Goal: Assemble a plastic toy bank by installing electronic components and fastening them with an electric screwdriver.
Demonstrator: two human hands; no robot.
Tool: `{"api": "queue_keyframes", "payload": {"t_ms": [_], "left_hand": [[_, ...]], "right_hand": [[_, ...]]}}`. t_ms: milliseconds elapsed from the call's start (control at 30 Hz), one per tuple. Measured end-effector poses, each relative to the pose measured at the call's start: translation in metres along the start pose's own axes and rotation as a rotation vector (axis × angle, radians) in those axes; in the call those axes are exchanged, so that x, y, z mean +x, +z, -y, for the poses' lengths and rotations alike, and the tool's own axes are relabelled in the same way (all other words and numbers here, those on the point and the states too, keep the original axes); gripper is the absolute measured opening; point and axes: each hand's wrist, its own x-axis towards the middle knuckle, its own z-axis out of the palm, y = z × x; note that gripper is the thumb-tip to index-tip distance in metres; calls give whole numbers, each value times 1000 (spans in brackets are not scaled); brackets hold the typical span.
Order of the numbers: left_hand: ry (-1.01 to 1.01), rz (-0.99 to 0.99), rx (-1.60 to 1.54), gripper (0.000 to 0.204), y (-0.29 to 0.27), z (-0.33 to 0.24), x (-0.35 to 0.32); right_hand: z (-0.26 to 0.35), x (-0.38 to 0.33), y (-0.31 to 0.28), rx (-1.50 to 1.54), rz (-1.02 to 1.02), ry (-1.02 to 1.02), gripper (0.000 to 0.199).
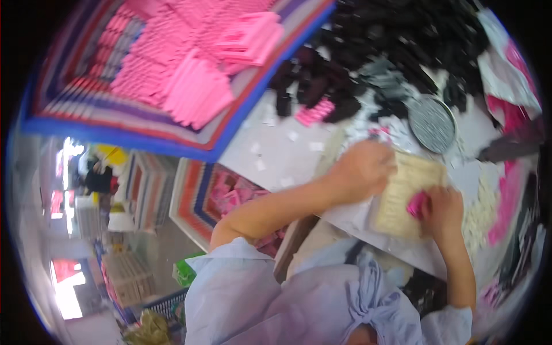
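A beige rectangular block with a ridged top (402,184) lies in front of me on the white work table. My right hand (445,210) is closed over its right side, pinching a small shiny pink piece of folded fabric or film (418,205). At the block's upper left edge is my left hand (368,169), slightly blurred, its fingers curled together. Whatever those fingers hold is hidden. Just beyond the block are small white slips (397,131) with a few pink bits among them. A round grey tin (432,123) stands at the far right of the block.
A blue-rimmed striped crate (215,150) at far left holds stacked pink bundles (195,86). Dark pieces (402,34) heap at the back. A second crate (192,201) with pink pieces sits lower left. Off-white scraps (483,210) lie at right. White table surface (276,155) shows left.
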Motion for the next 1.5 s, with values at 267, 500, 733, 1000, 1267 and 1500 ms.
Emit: {"api": "queue_keyframes", "payload": {"t_ms": [267,500,733,1000,1267,1500], "left_hand": [[-559,-485,1106,69,-272,231,-37],[-953,149,997,67,-263,270,35],[-59,-379,538,26,-171,117,76],[53,12,103,62,-38,-88,17],[-781,-76,-1218,80,-8,-77,20],[-752,-147,-1100,83,-27,-81,35]], "right_hand": [[9,0,-23,452,22,93,23],[2,-1,-29,448,-80,63,30],[-26,-24,-37,777,-213,77,38],[38,-12,-25,1974,-27,206,43],[-69,-65,-67,1295,224,106,35],[-323,-204,-85,-625,-82,1133,21]]}}
